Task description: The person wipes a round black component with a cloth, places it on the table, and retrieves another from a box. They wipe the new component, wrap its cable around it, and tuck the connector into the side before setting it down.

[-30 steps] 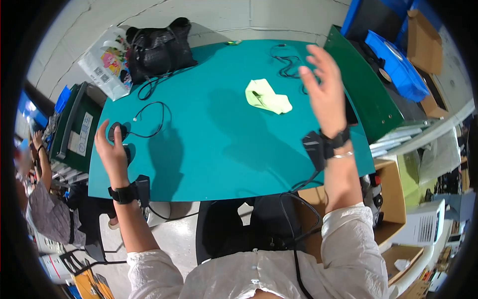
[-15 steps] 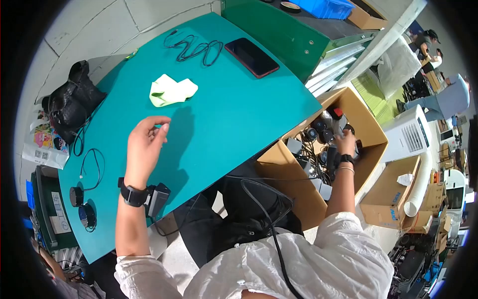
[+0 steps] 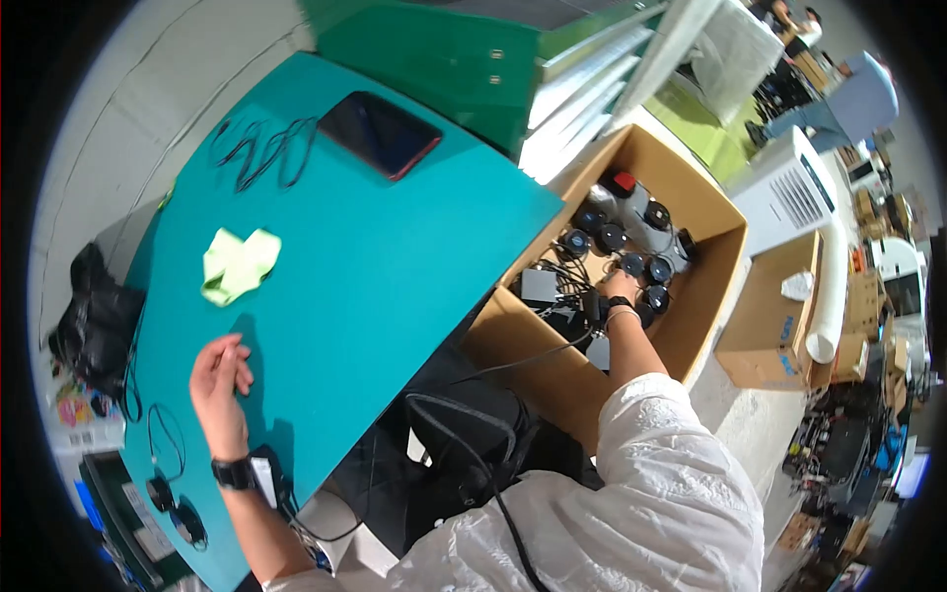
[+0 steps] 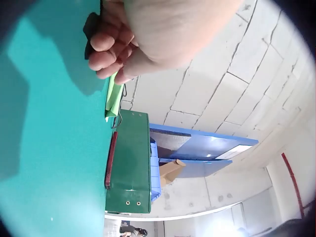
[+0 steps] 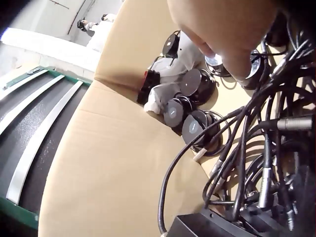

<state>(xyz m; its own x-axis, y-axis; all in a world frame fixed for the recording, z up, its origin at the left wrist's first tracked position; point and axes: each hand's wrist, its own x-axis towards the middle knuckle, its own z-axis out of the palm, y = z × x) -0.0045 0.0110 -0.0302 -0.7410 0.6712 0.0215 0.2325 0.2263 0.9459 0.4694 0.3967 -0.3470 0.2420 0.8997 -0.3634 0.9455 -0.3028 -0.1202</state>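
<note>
My right hand [image 3: 619,284] is down inside an open cardboard box [image 3: 552,380], among several round black puck-like devices [image 3: 612,237] with cables. In the right wrist view its fingertips [image 5: 239,64] are right at a round black device [image 5: 255,70]; I cannot tell whether they grip it. Just by the hand lies a tangle of black cables [image 5: 247,118] with metal connectors. My left hand [image 3: 219,380] hovers over the green table [image 3: 395,257], fingers loosely curled and holding nothing. A pale yellow-green cloth [image 3: 237,266] lies beyond it.
On the table are a phone [image 3: 380,135], a coiled black cable [image 3: 261,153] and two round black devices [image 3: 185,523] at the near left. A black bag [image 3: 94,311] stands at the left edge. Beside the box are another carton [image 3: 774,311] and a white appliance [image 3: 789,187].
The view has swung toward the right. My right hand went from above the table down into the box, then deeper among the devices. My left hand left the round devices and moved over the table.
</note>
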